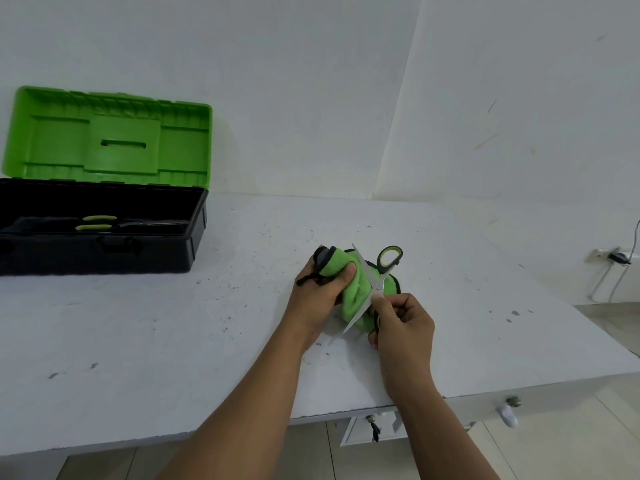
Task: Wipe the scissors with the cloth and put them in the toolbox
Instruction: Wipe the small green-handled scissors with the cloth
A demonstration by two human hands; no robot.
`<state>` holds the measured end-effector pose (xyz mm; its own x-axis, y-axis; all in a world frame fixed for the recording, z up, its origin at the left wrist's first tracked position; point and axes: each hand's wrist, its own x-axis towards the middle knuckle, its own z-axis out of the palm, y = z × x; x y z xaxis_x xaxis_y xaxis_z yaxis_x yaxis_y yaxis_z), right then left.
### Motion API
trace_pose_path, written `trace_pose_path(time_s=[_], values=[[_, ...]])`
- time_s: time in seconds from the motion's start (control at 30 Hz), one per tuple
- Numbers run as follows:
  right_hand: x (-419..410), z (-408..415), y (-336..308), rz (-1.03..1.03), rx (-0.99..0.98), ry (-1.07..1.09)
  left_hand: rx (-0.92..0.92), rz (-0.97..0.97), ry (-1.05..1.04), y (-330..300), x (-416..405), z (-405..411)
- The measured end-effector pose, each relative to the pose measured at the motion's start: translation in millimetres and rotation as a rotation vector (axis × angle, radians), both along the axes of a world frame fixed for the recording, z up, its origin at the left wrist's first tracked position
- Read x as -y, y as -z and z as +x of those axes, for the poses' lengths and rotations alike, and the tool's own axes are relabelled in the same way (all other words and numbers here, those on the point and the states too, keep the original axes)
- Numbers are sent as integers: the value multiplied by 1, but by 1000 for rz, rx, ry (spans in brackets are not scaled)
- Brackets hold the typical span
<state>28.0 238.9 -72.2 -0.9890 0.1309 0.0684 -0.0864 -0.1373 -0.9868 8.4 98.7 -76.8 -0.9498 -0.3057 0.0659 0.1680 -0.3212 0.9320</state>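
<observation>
The scissors (pixel 367 276) have silver blades spread open and black-and-green handles; one handle loop sticks up at the upper right. My right hand (pixel 401 327) grips the lower handle, thumb near the pivot. My left hand (pixel 320 292) grips a bunched green cloth (pixel 356 296) with black trim, held against the blades just above the table. The toolbox (pixel 104 251), black with a raised green lid (pixel 110 136), stands open at the far left.
Inside the toolbox lies a tool with green-and-black handles (pixel 97 223). The white table (pixel 173 341) is speckled with dark marks; its front edge runs near my forearms. A wall stands behind, with a power strip and cable (pixel 616 258) at the right.
</observation>
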Motion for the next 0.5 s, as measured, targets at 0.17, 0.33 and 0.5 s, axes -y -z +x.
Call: trace_pose_path(time_s=[0.17, 0.33, 0.5], values=[[2, 1, -2, -26, -27, 30, -10, -14, 7, -6, -1, 3], [3, -1, 0, 65, -35, -9, -3, -35, 135, -2, -2, 2], [4, -2, 2, 164, -58, -3, -35, -79, 215, 2, 0, 0]])
